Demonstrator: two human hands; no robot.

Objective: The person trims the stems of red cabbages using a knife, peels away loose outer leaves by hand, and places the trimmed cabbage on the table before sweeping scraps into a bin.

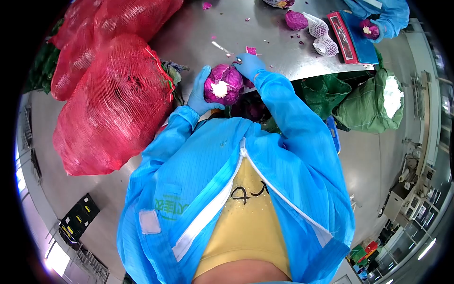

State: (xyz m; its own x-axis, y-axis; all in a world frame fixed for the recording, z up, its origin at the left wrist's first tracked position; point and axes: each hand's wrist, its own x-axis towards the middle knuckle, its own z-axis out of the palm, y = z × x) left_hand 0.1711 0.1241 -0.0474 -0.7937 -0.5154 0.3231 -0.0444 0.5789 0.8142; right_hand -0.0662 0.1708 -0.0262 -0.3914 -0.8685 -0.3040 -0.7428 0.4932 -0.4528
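Cabbage (223, 84) in left hand (198, 94), right hand (251, 66) with grip unclear, red mesh sack (116, 106) beside left sleeve (170, 132), scale (355, 40) beyond.

Left hand (198, 95) cupped; right hand (250, 66) curled

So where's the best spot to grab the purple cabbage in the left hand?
Probably cup the purple cabbage by its round side, from the left, like the left hand: a curved palm suits its ball shape and leaves the pale stem end uncovered.
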